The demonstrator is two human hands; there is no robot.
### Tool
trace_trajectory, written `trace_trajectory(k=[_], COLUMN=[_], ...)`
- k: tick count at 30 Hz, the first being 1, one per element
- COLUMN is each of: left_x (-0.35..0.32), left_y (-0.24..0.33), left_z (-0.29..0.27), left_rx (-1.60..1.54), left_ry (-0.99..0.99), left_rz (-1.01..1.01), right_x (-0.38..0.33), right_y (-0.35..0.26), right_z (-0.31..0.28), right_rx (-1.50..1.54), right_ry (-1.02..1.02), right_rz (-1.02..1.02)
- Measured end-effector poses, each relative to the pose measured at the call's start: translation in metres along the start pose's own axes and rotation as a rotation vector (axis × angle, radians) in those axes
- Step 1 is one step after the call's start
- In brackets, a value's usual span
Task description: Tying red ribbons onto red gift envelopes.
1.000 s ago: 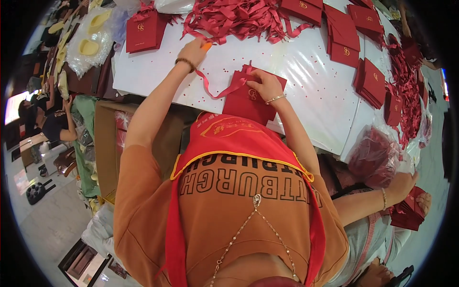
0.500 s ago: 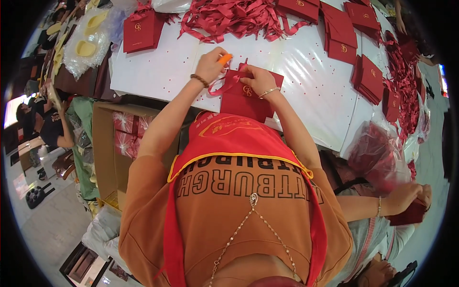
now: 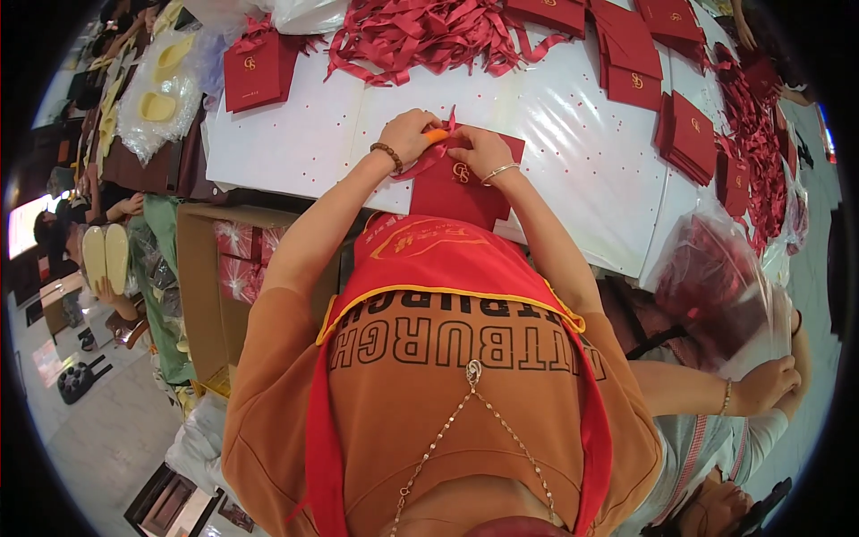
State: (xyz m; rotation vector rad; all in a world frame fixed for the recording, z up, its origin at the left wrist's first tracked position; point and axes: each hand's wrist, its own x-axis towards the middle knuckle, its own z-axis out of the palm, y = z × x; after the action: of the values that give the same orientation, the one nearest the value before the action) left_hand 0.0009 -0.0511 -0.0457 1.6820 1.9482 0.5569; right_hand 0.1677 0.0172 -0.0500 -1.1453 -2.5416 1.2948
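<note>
A dark red flat paper bag (image 3: 461, 195) with a gold emblem lies at the table's near edge, against my apron. Over its top edge, the fingers of my left hand (image 3: 407, 140) are pinched on a red ribbon (image 3: 422, 165). A small orange piece (image 3: 436, 136) shows at those fingertips; whether it is worn or held I cannot tell. My right hand (image 3: 484, 154) rests on the bag's upper part, fingers closed at the ribbon beside the left fingertips. A ribbon end sticks up between the hands.
A heap of red ribbons (image 3: 429, 36) lies at the far side of the white table (image 3: 295, 152). Stacks of red bags (image 3: 687, 134) stand right, one more (image 3: 255, 76) left. An open carton (image 3: 204, 286) is at my left. A co-worker's hand (image 3: 768, 387) handles a clear plastic bag (image 3: 716, 286).
My left hand has moved right and nearer, meeting the right hand at the ribbon. The co-worker at right has gone from a red bag to the clear plastic. At left, yellow slippers are raised.
</note>
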Motion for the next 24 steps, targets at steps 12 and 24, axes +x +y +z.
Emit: trace_trajectory(k=[12, 24], left_x=[0.000, -0.012], left_y=[0.021, 0.052], left_z=[-0.004, 0.003], left_rx=[-0.168, 0.036], left_ry=[-0.063, 0.237], left_rz=[0.074, 0.419], right_x=[-0.010, -0.049], right_y=[-0.012, 0.022], right_z=[-0.026, -0.035], right_rx=[-0.152, 0.460], right_ry=[0.035, 0.025], right_rz=[-0.065, 0.262])
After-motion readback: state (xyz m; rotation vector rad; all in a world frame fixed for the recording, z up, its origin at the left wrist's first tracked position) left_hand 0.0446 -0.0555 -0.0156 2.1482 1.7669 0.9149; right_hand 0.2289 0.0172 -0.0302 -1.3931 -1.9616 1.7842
